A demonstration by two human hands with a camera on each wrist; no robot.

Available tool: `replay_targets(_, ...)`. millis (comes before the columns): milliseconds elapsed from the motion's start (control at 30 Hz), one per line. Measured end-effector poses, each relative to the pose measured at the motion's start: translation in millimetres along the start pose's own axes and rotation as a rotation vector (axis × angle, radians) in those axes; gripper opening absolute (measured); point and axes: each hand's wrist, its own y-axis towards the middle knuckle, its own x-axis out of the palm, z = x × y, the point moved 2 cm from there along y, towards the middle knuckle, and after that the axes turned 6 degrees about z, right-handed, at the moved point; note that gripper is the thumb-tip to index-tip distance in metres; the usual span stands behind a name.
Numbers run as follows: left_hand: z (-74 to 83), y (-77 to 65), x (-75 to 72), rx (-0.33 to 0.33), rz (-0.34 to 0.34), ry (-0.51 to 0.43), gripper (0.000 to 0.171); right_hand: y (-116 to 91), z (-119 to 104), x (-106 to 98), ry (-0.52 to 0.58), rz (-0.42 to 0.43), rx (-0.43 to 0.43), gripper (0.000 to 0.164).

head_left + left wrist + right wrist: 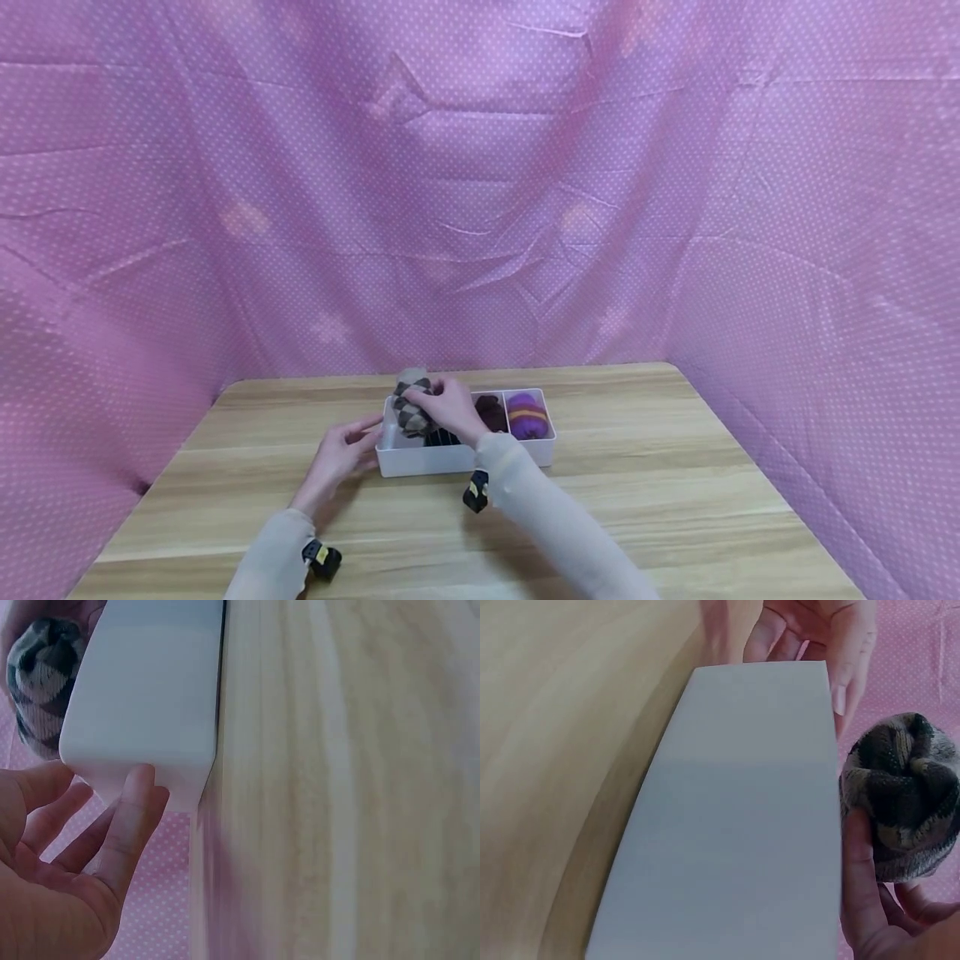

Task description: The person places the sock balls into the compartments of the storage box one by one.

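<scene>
My right hand [452,408] grips a rolled-up pair of checkered socks [412,403], brown, grey and cream, over the left end of a white divided box [420,463]. In the right wrist view the bundled socks [904,776] show their folded end, level with the box's rim, fingers against their side. My left hand [341,458] is at the box's left end. Seen from the left wrist, its extended fingers [133,802] touch the end wall of the box [142,690], and the thumb lies near the top corner.
Inside the box sit a black striped roll [442,437], a dark brown roll [491,412] and a purple roll with an orange band [528,417], each toward the right. The box stands on a wooden table [637,500], before pink dotted cloth [480,208] hanging around three sides.
</scene>
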Motion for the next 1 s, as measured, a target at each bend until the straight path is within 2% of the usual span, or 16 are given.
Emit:
replay_targets(267,-1.8,-0.5,0.2,0.004,0.012,-0.006,0.044,-5,1,9,-0.077,0.041,0.007,0.046)
replay_targets(533,-2.5,-0.9,0.9,0.009,0.011,-0.007,0.044,-8,3,14,-0.098,0.081,-0.002,0.045)
replay_targets(767,-1.9,-4.1,-0.5,0.022,0.01,0.018,0.044,-10,4,16,-0.136,0.06,-0.078,0.046)
replay_targets(1000,-3.2,-6.0,-1.0,0.008,0.001,-0.005,0.044,-11,9,16,-0.112,0.02,-0.174,0.031)
